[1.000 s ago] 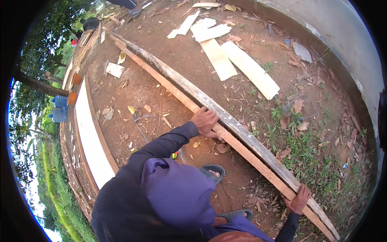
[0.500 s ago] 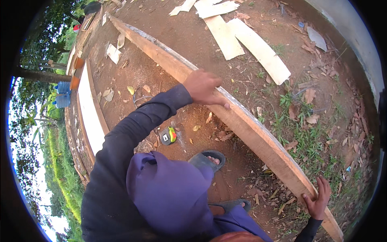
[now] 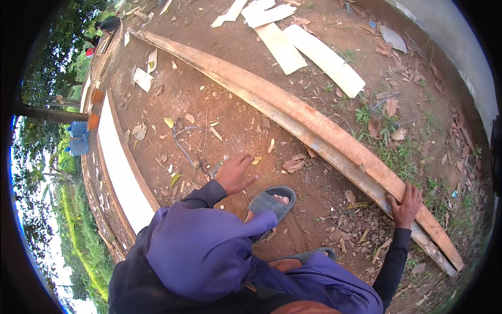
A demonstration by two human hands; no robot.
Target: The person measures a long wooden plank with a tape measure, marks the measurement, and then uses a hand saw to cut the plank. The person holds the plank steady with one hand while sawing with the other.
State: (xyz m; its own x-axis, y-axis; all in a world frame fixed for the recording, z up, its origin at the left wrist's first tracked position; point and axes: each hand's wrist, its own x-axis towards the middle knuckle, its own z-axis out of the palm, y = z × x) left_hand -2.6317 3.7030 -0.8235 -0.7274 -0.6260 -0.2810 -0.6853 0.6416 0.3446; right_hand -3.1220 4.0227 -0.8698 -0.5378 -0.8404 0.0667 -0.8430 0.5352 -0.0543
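Note:
A long wooden plank (image 3: 314,112) runs diagonally from the far left to the near right. Along its near side lies a rougher, greyish strip of wood (image 3: 300,135); I cannot tell whether this is a separate board. My right hand (image 3: 407,206) grips the plank close to its near end, fingers over the top and thumb on the near side. My left hand (image 3: 234,175) is off the plank, low above the dirt beside my sandal (image 3: 280,204), with its fingers stretched out. A small dark edge shows behind it, where the tape measure lay; the rest is hidden.
Pale flat sheets (image 3: 324,60) lie beyond the plank. To the left rests a long white board with brown edges (image 3: 117,152), near blue water bottles (image 3: 79,138) and orange pots (image 3: 94,110). A concrete wall (image 3: 449,52) borders the right. Twigs and dry leaves litter the dirt.
My left hand has let go of the plank and moved down and left, over the tape measure. The plank has tipped, showing a different face upward. My right hand stays near its end.

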